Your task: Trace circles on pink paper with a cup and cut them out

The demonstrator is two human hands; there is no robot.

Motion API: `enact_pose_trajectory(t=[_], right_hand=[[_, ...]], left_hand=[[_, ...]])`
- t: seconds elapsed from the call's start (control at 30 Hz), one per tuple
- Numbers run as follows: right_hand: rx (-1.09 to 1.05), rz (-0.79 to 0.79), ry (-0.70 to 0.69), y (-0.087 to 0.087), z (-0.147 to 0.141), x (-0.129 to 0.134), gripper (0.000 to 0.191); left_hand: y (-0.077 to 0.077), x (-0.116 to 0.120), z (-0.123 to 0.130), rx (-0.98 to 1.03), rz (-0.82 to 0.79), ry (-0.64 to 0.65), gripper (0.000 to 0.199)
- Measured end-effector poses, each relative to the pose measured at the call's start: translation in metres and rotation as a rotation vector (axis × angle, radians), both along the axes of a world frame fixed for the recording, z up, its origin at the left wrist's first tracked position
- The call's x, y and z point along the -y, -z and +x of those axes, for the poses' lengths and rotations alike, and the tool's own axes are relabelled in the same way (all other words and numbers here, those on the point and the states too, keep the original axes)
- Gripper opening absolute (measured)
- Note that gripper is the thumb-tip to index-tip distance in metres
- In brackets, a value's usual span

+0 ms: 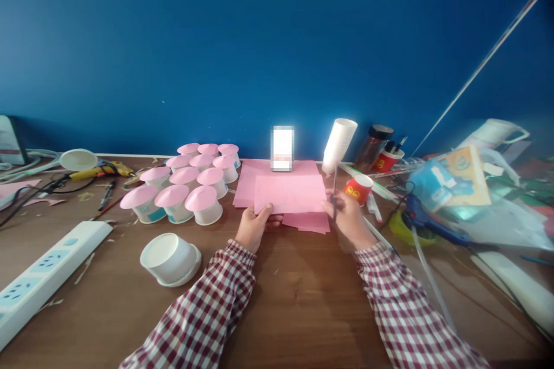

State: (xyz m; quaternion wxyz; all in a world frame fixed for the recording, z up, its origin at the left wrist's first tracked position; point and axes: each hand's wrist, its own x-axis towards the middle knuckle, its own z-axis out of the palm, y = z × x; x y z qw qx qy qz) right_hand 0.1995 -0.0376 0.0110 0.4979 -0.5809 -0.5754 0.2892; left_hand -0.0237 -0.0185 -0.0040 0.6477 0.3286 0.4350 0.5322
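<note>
My left hand [253,228] pinches the lower left edge of a pink sheet of paper [288,193], thumb on top and fingers beneath. At the sheet's right edge, my right hand [348,216] is closed around scissors [334,184], whose thin dark blades point up and away. Whether the blades touch the paper I cannot tell. Under and behind the held sheet lie more pink sheets [244,184], and further pink pieces [309,222] show below its front edge. A bright phone-like screen [283,149], blurred out, stands at the back of the pink paper.
Rows of white cups with pink disc tops [172,196] stand left. Nearer are a white tub [168,256] and a power strip [52,271]. A yellow glue gun [101,170] lies far left. Right are stacked white cups [340,144], a red cup [359,189], a jar [375,147] and a blue glue gun [428,222].
</note>
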Motion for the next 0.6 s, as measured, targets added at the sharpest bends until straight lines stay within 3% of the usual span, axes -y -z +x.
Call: enact_pose_trajectory(t=[0.2, 0.27, 0.37, 0.43, 0.6], right_hand=[[0.001, 0.142, 0.089, -0.004, -0.011, 0.007, 0.042], [-0.026, 0.066, -0.039, -0.007, -0.018, 0.012, 0.042], [-0.086, -0.192, -0.384, -0.012, -0.029, 0.022, 0.041], [-0.098, -0.308, -0.54, -0.012, -0.035, 0.028, 0.039], [-0.057, -0.426, -0.634, -0.006, -0.044, 0.03, 0.034]], left_hand=[[-0.004, -0.002, -0.002, 0.07, -0.022, -0.065, 0.012], [-0.007, -0.004, -0.004, 0.118, -0.017, -0.134, 0.013], [-0.01, -0.008, -0.008, 0.154, -0.007, -0.227, 0.011], [-0.011, -0.009, -0.01, 0.172, -0.005, -0.261, 0.009], [-0.011, -0.009, -0.012, 0.262, -0.006, -0.273, 0.008]])
